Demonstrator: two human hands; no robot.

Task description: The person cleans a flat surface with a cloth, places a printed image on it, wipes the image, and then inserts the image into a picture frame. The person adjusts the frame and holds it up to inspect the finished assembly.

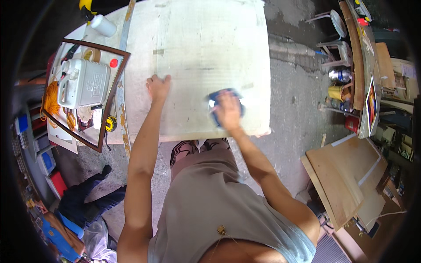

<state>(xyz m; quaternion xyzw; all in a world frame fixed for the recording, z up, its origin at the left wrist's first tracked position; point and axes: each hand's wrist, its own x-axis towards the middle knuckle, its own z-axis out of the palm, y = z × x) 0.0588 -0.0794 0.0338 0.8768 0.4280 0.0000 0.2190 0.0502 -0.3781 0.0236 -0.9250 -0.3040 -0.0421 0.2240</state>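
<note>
Cloth (215, 95): dark blue, bunched under the right hand (229, 109) on the near right part of the pale desk (206, 48).
Right hand: pressed palm-down on the cloth; too blurred to tell how its fingers sit.
Left hand (158, 87): on the desk top, fingers bent and slightly apart, gripping nothing visible; probably a brace.
Step in hand: judging by the blur, rubbing down the desk top.
Next move: likely calls for even pressure across the marks farther up, and lifting the left hand to reach beneath it.
Left side: a brown frame (117, 85) with a white jug (90, 83) within its outline, orange cord (51, 98) and a tape measure (111, 123); a white bottle (104, 25) lies beyond.
In the way: that cluster would limit strokes leftward.
Right side: stools (337, 55) and boards (337, 166), well apart from the cloth.
</note>
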